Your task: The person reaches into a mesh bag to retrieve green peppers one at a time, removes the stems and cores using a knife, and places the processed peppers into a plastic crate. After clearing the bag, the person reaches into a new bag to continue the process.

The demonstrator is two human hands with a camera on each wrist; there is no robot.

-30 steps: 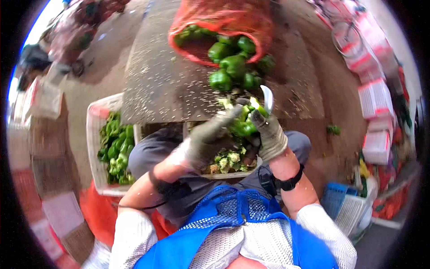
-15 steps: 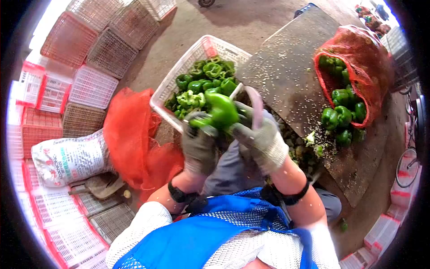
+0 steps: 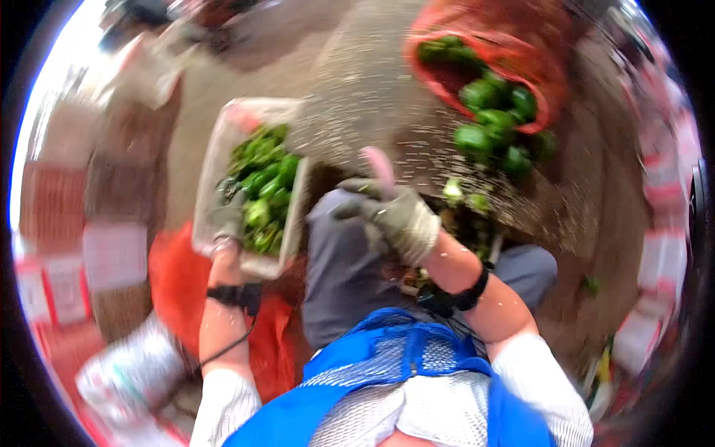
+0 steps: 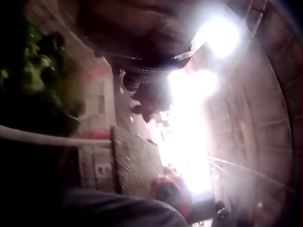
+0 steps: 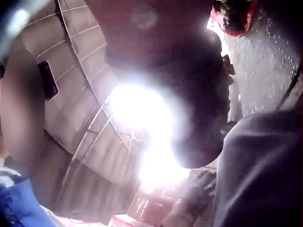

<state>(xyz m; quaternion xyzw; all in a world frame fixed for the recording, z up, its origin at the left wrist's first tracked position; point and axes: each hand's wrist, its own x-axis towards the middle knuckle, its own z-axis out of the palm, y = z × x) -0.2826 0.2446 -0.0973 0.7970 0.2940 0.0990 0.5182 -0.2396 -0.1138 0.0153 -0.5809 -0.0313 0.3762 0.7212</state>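
My gloved left hand [image 3: 229, 216] reaches over the near left side of a white plastic crate [image 3: 210, 175], its fingertips among the green bell peppers [image 3: 272, 179] inside. Blur hides its fingers, and I cannot tell whether they grip a pepper. Over my lap, the gloved right hand [image 3: 398, 220] holds a knife [image 3: 380, 168], its curved blade rising past the fingers. Both wrist views are dark and glary; the left one catches the crate's peppers [image 4: 38, 71] at its edge.
A grey board [image 3: 357, 112] strewn with pale seeds lies ahead. On it a red mesh sack [image 3: 506, 52] spills whole green peppers [image 3: 488, 127]. Pepper scraps [image 3: 477, 201] lie near my right knee. Red netting [image 3: 175, 276], a white printed sack [image 3: 134, 369] and stacked crates [image 3: 56, 201] stand left.
The left hand has gone from the green pepper held before my lap to the crate at the left. The right hand keeps the knife over my lap. The head view has swung round.
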